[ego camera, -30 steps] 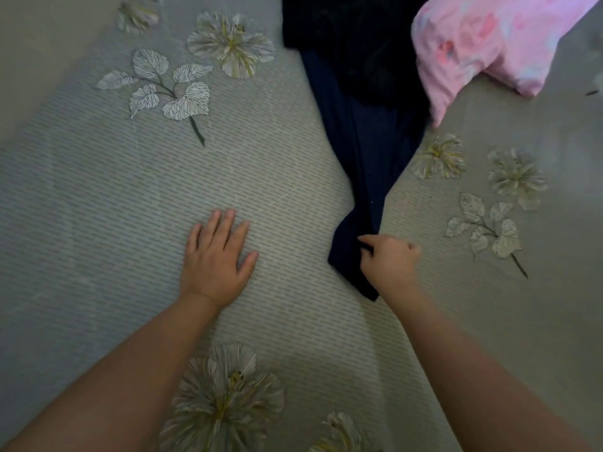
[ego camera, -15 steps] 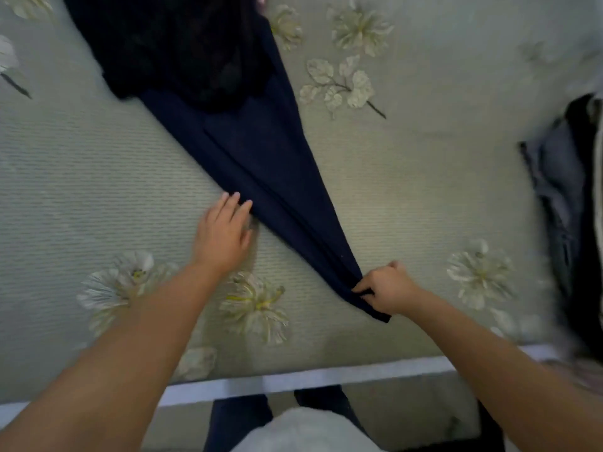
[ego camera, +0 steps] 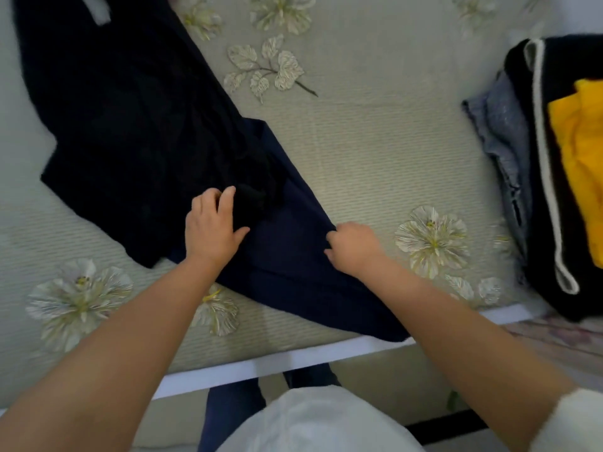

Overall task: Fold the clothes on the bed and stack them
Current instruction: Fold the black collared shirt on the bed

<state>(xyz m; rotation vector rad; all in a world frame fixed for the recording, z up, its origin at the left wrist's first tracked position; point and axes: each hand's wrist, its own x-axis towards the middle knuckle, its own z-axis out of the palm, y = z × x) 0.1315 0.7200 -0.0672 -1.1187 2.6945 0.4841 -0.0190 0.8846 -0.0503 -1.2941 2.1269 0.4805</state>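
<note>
Bed (ego camera: 375, 151) fills most of the view, covered in a pale grey-green ribbed sheet printed with white flowers and leaves. White bed edge (ego camera: 277, 363) runs just below both forearms; a strip of floor shows below it, and the person's white top and dark trousers at the bottom. Little else of the room shows.

Two hands, both on clothes. Left hand (ego camera: 212, 228) lies on top of the dark clothes with fingers loosely bent and thumb spread; it rests on the cloth, cannot tell whether it grips any. Right hand (ego camera: 354, 244) is clenched, fingers curled over the edge of the navy trousers (ego camera: 293, 256) and grasping it.

One pair of navy trousers, lying flat between and below the two hands, running down to the bed edge under the right forearm. One black garment (ego camera: 114, 119) up and left of the left hand, spread out, its near corner overlapping the trousers beside the left fingers.

One pile of clothes (ego camera: 548, 164) well to the right of the right hand: three colours counted, grey at the bottom, black with white trim, yellow on top.
</note>
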